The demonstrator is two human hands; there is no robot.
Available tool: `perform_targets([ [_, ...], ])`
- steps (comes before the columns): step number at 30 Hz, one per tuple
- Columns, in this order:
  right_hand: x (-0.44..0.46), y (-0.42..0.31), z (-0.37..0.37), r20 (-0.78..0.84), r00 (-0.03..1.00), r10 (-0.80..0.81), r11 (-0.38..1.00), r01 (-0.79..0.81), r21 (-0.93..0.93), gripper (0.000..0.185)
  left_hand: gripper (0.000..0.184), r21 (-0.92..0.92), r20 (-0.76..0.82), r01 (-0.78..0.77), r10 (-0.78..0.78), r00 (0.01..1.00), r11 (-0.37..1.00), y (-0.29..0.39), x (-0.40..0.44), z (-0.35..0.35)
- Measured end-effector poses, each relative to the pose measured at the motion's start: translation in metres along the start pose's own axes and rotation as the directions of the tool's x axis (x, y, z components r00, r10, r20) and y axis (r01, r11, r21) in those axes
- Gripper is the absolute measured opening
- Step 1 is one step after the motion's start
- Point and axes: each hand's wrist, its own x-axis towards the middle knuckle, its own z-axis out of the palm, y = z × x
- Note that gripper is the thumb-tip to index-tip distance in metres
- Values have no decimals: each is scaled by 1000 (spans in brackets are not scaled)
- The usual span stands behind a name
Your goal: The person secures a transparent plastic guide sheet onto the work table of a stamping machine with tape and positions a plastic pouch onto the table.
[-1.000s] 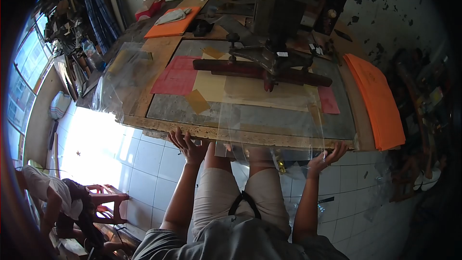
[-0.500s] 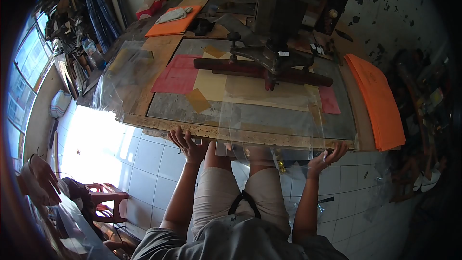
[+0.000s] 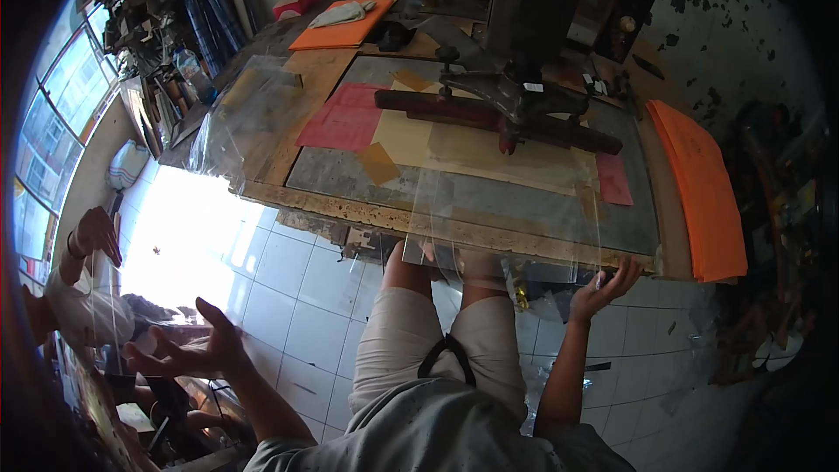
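Observation:
My left hand (image 3: 197, 345) is held out at the lower left, open, with its fingers spread and nothing visible in them. Close beyond it is another person's hand (image 3: 94, 234), with what looks like clear plastic below its fingers. My right hand (image 3: 606, 290) is at the table's front edge, fingers stretched out and thumb by the corner of a clear plastic sheet (image 3: 516, 225). That sheet lies over the board and hangs past the front edge. Behind it, a press with a dark red bar (image 3: 559, 128) stands over yellowish (image 3: 402, 135) and red paper (image 3: 341, 118).
Folded orange sheets (image 3: 699, 192) lie along the table's right side. More clear plastic (image 3: 229, 135) hangs off the left corner. An orange stack (image 3: 341, 24) with a cloth (image 3: 343, 14) on it sits at the back left. Behind my left hand is another person by the window (image 3: 57, 135).
My left hand has left the table's front edge and swung left and down, fingers spread. My right hand stays at the edge. The other person's hand has risen. The view has shifted slightly left.

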Motion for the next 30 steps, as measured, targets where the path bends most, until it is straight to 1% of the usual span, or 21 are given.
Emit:
perform_targets([
  [1, 2, -2, -1, -10, 1000, 3, 999, -3, 33, 58, 83, 204, 1, -9, 9, 1000, 979, -14, 25, -5],
  [4, 1, -1, -4, 6, 1000, -3, 1000, 3, 12, 57, 107, 335, -36, 233, -235, 971, 913, -79, 32, 5],
  [5, 1, 1, -8, 26, 1000, -7, 1000, 6, 14, 55, 109, 281, 3, 408, -426, 905, 869, -98, 25, 13],
  [6, 2, 1, -12, 43, 999, -10, 1000, 9, 17, 54, 101, 88, 156, 570, -576, 802, 817, -113, 12, 14],
  [7, 3, 0, -16, 59, 998, -11, 1000, 10, 22, 53, 93, -64, 309, 749, -700, 644, 660, -119, 8, 13],
  [8, 4, 1, -20, 71, 997, 0, 998, -4, 57, 51, 86, -125, 434, 884, -776, 457, 450, -125, 4, 13],
  [10, 9, 4, -32, 97, 995, 15, 992, -28, 125, 47, 70, -422, 691, 901, -606, 394, 105, -116, -1, 12],
  [11, 15, 4, -39, 76, 997, -3, 983, -11, 181, 40, 54, -415, 672, 906, -640, 371, 89, -99, -3, 12],
  [14, 28, 4, -62, 131, 977, 171, 901, -208, 380, 34, 47, -518, 690, 850, -540, 481, 95, -87, -21, 22],
  [15, 33, -1, -65, 48, 969, 242, 884, -240, 400, 29, 42, -543, 663, 838, -589, 462, 47, -66, -10, 21],
  [17, 48, -16, -81, 4, 979, 206, 904, -192, 381, 28, 40, -625, 620, 764, -491, 611, 162, -35, -2, 19],
  [19, 61, -40, -93, -16, 981, 194, 898, -171, 406, 26, 40, -715, 419, 479, -237, 876, 508, -14, 9, 21],
  [20, 64, -56, -96, 22, 987, 157, 858, -148, 492, 28, 36, -743, 391, 447, -218, 894, 498, 0, 12, 19],
  [21, 66, -74, -97, 57, 992, 116, 808, -128, 575, 30, 32, -782, 431, 489, -232, 872, 386, 17, 14, 15],
  [23, 72, -115, -104, 154, 988, -29, 681, -93, 726, 35, 26, -798, 584, 602, -283, 761, -27, 45, 23, 9],
  [24, 76, -141, -108, 264, 959, -100, 556, -166, 815, 38, 37, -786, 618, 581, -248, 746, -209, 49, 26, 11],
  [25, 80, -165, -112, 385, 899, -211, 494, -242, 835, 45, 49, -742, 650, 549, -213, 730, -384, 54, 29, 13],
  [26, 77, -188, -111, 534, 790, -300, 350, -430, 832, 60, 49, -660, 695, 495, -208, 689, -565, 67, 35, 13],
  [27, 72, -201, -106, 659, 582, -478, 287, -605, 742, 80, 50, -558, 737, 410, -203, 645, -722, 81, 42, 13],
  [29, 41, -244, -93, 649, 474, -596, -31, -820, 571, 84, 56, -447, 801, 396, -163, 576, -802, 97, 41, 18],
  [30, 32, -258, -89, 674, 451, -585, -151, -877, 456, 84, 58, -391, 841, 397, -147, 521, -830, 109, 43, 13],
])
